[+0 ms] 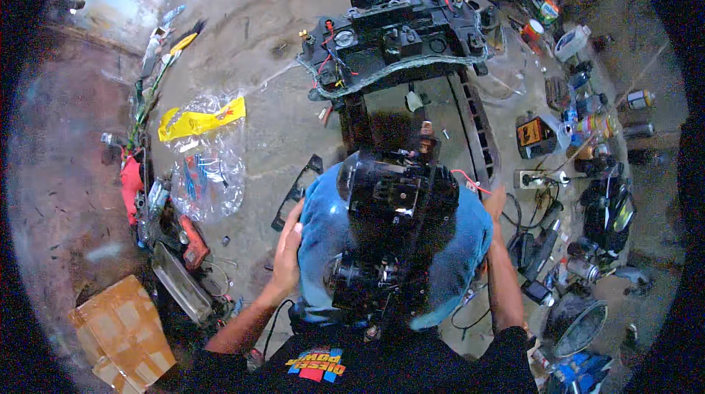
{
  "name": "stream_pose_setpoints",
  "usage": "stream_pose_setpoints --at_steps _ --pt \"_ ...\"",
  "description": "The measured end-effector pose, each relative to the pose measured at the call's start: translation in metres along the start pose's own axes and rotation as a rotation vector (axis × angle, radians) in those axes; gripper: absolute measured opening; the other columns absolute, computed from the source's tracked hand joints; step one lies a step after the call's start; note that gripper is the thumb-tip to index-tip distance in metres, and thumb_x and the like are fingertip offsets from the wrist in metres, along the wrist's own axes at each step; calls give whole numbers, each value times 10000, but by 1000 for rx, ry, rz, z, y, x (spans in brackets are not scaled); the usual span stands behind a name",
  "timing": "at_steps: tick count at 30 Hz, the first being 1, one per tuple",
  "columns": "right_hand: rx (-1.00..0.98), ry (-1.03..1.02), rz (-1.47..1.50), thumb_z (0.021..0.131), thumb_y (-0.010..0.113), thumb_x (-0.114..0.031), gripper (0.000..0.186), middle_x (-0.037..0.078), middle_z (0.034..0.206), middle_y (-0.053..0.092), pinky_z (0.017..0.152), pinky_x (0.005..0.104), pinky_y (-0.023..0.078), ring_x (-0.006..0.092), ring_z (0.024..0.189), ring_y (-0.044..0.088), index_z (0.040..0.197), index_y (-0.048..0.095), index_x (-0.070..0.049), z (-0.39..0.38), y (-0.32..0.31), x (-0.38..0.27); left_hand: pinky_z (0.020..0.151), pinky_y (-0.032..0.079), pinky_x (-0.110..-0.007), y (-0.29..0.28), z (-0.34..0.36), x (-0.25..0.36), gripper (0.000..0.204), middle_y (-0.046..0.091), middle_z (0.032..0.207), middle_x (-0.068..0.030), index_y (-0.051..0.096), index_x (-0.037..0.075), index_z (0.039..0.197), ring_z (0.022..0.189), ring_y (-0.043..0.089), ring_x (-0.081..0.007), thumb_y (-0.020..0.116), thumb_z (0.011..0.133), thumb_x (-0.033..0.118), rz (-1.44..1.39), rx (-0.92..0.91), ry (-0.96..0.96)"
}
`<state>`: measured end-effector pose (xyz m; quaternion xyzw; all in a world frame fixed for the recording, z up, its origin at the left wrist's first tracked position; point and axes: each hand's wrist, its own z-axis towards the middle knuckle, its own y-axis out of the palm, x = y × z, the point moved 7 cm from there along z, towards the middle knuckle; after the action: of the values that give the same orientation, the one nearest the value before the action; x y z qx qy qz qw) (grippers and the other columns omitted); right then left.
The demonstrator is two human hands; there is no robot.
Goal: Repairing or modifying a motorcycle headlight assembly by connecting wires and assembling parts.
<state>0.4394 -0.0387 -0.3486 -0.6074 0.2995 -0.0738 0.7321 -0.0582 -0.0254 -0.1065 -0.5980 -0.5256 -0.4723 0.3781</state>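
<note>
Across my jeans-covered legs (470, 247) lie two glossy black part housings (396, 196), joined by a dark bar, with metal fittings on the lower one (363, 276). My left hand (290, 247) rests along the outside of my left leg, fingers fairly straight and holding nothing visible. My right hand (495, 207) is at the outside of my right knee, beside a thin red wire (470, 179); its fingers are partly hidden, so I cannot tell whether it grips the wire.
A large black panel assembly with wires (404, 41) lies ahead on the floor. Clear bags (209, 177), a red drill (192, 240), a metal tray (176, 284) and cardboard (121, 331) are left; bottles, a power strip (532, 177) and several tools line the right.
</note>
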Motion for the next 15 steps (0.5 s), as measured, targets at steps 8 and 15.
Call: stream_pose_setpoints --at_steps 8,15 --pt "23 -24 7 818 694 -110 378 176 1215 658 848 483 535 403 977 662 1188 695 -32 -6 -20 19 1146 367 -402 -18 8 8 329 561 1383 -177 596 -20 1258 1312 523 -278 597 1019 206 222 81 133" --pt "61 -242 -123 882 734 -110 290 129 1149 701 829 393 534 286 948 677 1150 715 1 -50 -38 -16 1078 428 -437 -30 13 27 117 587 1208 -155 642 21 964 1201 574 -323 737 900 45 415 174 438"
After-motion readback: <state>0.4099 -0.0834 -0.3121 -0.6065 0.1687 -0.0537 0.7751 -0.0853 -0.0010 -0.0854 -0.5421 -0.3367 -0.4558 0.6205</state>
